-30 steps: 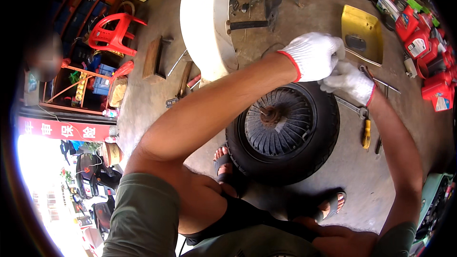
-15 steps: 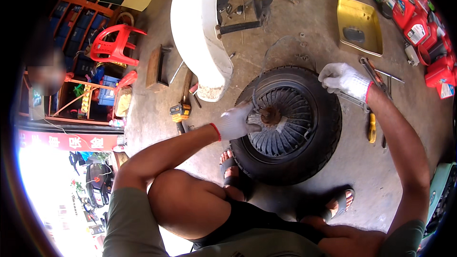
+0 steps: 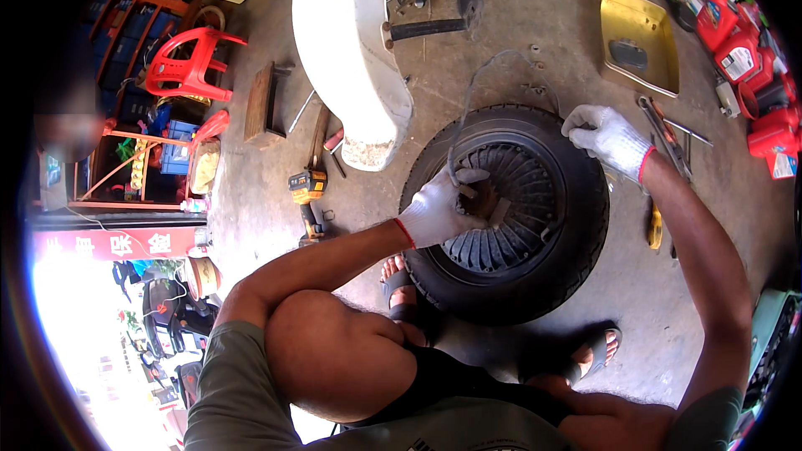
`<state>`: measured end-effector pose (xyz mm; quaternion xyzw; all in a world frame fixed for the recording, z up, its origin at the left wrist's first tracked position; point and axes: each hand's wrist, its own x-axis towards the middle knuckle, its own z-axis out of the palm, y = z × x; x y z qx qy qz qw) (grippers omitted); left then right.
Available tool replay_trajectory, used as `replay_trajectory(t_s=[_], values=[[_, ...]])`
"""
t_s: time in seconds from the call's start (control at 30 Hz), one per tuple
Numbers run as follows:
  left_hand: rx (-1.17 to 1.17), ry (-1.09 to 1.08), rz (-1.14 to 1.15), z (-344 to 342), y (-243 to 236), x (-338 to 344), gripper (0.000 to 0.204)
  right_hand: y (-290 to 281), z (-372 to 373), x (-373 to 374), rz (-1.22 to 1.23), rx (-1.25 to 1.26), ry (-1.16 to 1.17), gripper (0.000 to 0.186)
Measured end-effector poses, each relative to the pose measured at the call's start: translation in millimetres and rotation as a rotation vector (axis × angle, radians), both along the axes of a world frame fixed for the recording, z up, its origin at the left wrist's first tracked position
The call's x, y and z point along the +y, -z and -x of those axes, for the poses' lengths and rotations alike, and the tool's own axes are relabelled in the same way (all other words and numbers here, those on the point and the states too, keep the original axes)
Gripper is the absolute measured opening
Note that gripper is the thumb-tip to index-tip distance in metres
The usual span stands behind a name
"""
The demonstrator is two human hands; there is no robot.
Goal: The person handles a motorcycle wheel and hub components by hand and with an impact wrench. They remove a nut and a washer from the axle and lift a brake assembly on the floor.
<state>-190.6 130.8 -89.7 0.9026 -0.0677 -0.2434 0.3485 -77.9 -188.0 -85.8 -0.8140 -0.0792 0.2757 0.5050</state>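
Observation:
A black tyre (image 3: 585, 234) on a dark finned hub (image 3: 522, 179) lies flat on the floor before me. At its centre stands a rusty brown axle (image 3: 487, 201), with a thin cable (image 3: 469, 92) looping away from it. My left hand (image 3: 439, 210), in a white knitted glove, reaches over the hub with thumb and fingers closed around the axle, hiding part of it. Above the tyre's far right edge is my right hand (image 3: 606, 138), gloved too, its fingers curled together. Whatever they may hold is hidden.
Long-handled tools (image 3: 664, 134) and a yellow-handled screwdriver (image 3: 654, 227) lie right of the tyre. A yellow tray (image 3: 614, 67) and red jugs (image 3: 739, 58) stand farther right. Left are a cordless power tool (image 3: 307, 186), a white curved fender (image 3: 334, 58) and a red chair (image 3: 188, 67).
My left hand has moved right and closed around the axle from an open pose beside it. My right hand stays nearly in place, fingers still curled. The view has shifted slightly.

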Motion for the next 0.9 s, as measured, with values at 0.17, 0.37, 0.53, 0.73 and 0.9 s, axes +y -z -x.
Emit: replay_trajectory(t_s=[0.17,0.37,0.53,0.73,0.9], values=[[-0.008,0.007,0.075,-1,-2,2,0.085,6,-4,-2,-0.014,0.004,-0.010,0.019],[0.022,0.030,0.009,-6,-9,-4,0.081,8,-4,-4,-0.053,0.032,-0.009,0.017],[-0.093,0.054,0.024,2,0,5,0.086,4,-4,0,-0.046,0.033,-0.009,0.017],[-0.008,0.007,0.037,3,-5,0,0.090,7,-6,-2,-0.042,0.056,0.003,0.018],[-0.140,0.093,-0.013,5,2,11,0.085,8,-8,-2,-0.041,0.067,-0.003,0.018]])
